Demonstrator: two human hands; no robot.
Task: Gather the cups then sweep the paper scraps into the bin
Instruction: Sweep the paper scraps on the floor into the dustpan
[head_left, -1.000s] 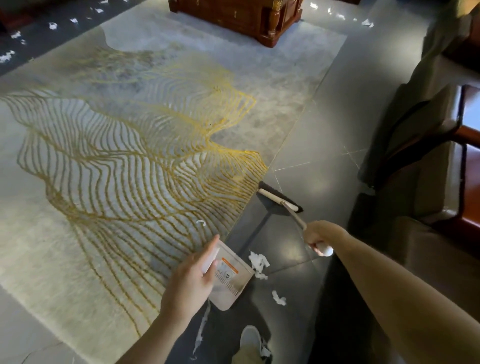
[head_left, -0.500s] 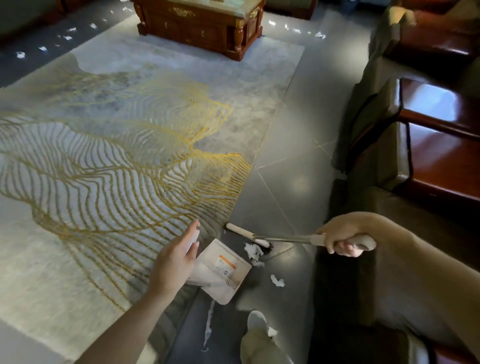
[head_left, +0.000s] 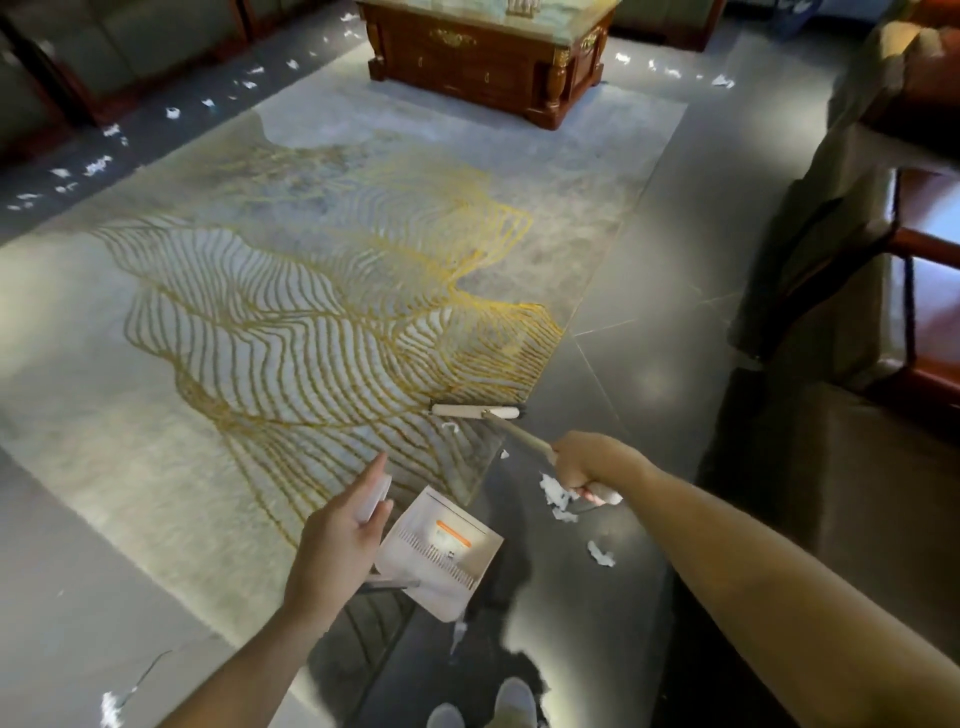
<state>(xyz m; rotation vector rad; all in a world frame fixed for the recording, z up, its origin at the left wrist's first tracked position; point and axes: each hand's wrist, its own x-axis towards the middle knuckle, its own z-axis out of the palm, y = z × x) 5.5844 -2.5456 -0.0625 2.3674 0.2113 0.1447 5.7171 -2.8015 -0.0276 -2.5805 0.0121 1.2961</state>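
A grey rug (head_left: 291, 322) with gold lines fills the left and middle, a wooden table (head_left: 483, 62) at its far end. At its near right edge the left hand (head_left: 337, 540) grasps the handle of a white dustpan (head_left: 441, 556), while the right hand (head_left: 587, 465) clenches a brush (head_left: 478, 411) whose head lies on the rug's edge. Paper scraps (head_left: 555, 494) lie on the tiles (head_left: 649, 415) just right of the dustpan.
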